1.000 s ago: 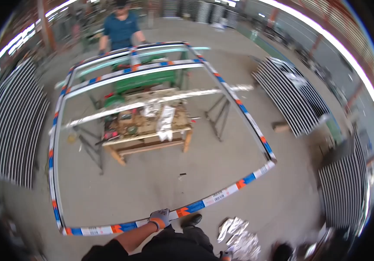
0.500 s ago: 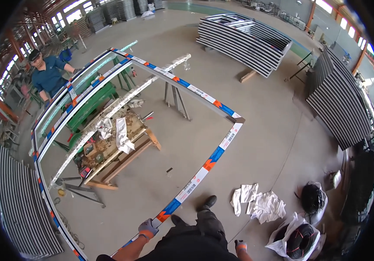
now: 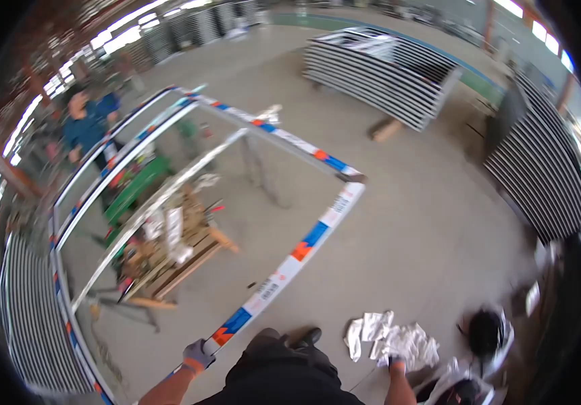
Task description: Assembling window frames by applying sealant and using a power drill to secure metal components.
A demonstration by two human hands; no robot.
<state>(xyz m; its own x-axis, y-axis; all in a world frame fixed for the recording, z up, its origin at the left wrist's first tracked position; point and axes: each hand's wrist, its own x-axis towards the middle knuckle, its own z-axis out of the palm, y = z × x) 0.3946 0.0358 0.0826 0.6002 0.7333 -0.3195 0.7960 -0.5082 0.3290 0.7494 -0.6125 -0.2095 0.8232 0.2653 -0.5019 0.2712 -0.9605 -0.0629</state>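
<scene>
My left hand (image 3: 199,354), in a grey glove with an orange cuff, is closed around the near rail of a large rectangular metal frame (image 3: 316,235). White, blue and orange printed film covers its rails. It rests over a pale support bar (image 3: 162,199), reaching far left, where a crossbar splits it. My right hand (image 3: 396,363), gloved too, hangs low at my right side, apart from the frame. In the picture it overlaps white cloths (image 3: 409,343) lying on the floor. Its fingers are blurred and mostly hidden.
A person in blue (image 3: 86,131) stands beyond the frame's far left side. Under the frame is a wooden workbench (image 3: 192,246) with cloths and tools, plus a green bench (image 3: 138,189). Stacked frames stand at the back (image 3: 371,77) and right (image 3: 537,162). Black coils in bags (image 3: 485,332) lie lower right.
My view has shifted and blurred. My left hand still grips the frame and appears further left. My right hand has moved slightly outward and up in view. The person's arms have moved off the frame.
</scene>
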